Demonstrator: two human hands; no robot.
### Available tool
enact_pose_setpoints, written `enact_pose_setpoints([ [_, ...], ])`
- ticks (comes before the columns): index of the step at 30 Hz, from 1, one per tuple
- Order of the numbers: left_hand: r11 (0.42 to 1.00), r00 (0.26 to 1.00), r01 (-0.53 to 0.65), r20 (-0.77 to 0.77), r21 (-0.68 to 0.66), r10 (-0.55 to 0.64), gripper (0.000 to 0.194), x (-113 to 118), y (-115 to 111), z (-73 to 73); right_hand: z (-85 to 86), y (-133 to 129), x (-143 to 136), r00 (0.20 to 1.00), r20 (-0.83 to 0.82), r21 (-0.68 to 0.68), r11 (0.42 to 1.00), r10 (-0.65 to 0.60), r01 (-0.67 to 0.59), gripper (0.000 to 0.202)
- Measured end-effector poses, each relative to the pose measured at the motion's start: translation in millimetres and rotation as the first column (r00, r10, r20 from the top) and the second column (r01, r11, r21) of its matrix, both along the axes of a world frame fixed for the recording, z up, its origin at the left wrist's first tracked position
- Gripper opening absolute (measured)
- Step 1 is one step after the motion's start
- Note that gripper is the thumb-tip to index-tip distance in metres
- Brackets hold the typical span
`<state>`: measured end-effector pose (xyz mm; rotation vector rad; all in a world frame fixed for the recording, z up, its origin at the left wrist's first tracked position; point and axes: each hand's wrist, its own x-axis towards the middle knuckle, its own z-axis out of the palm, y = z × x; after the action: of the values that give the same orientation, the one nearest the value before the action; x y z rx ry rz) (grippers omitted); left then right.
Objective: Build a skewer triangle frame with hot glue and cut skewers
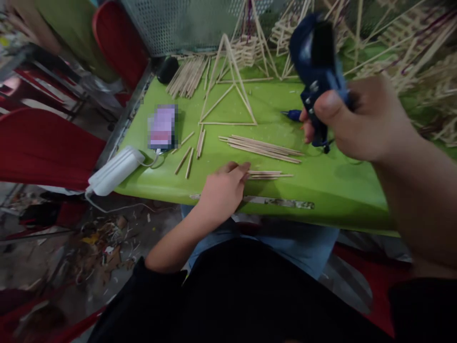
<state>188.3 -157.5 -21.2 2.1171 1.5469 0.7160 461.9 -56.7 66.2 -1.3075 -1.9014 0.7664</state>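
Observation:
My left hand (224,190) is low over the green tabletop, its fingers closed at the left end of a small bunch of thin wooden sticks (269,175). Raised at the right, my right hand (364,119) grips a dark blue glue gun (311,62), somewhat blurred. Beside its fingers shows a blue pointed tip (293,115); whether it belongs to the gun I cannot tell. A larger bundle of sticks (264,148) lies just beyond my left hand. Behind that stands a triangular stick frame (228,124). Several short stick pieces (189,162) are scattered to the left.
A phone (163,125) is cabled to a white device (116,171) at the table's left edge. More sticks (189,76) lie by a black object (167,70). Stick structures (410,43) crowd the back right. A narrow flat strip (282,202) lies along the front edge. Another person (76,38) is at upper left.

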Motion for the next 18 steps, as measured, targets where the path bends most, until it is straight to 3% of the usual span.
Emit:
enact_pose_setpoints([
  [3, 0.994, 0.991, 0.107, -0.079, 0.039, -0.103, 0.040, 26, 23, -3.6, -12.0, 6, 20, 0.974, -0.224, 0.073, 0.997, 0.025, -0.009, 0.080],
  [7, 0.980, 0.977, 0.188, -0.119, 0.060, -0.180, 0.039, 41, 38, -3.6, -24.8, 15, 38, 0.966, -0.259, 0.055, 0.998, 0.010, 0.004, 0.079],
  [12, 0.978, 0.950, 0.193, -0.264, 0.082, -0.165, 0.041, 37, 59, 17.6, -33.7, 25, 48, 0.919, -0.393, 0.137, 0.990, 0.027, 0.029, 0.075],
  [15, 0.961, 0.878, 0.272, -0.420, 0.041, -0.230, 0.036, 37, 81, 31.0, -34.8, 25, 48, 0.915, -0.400, 0.147, 0.989, 0.050, 0.010, 0.068],
  [18, 0.922, 0.757, 0.381, -0.550, -0.066, -0.352, 0.028, 39, 103, 34.4, -34.6, 23, 48, 0.919, -0.388, 0.159, 0.987, 0.070, -0.008, 0.067],
])
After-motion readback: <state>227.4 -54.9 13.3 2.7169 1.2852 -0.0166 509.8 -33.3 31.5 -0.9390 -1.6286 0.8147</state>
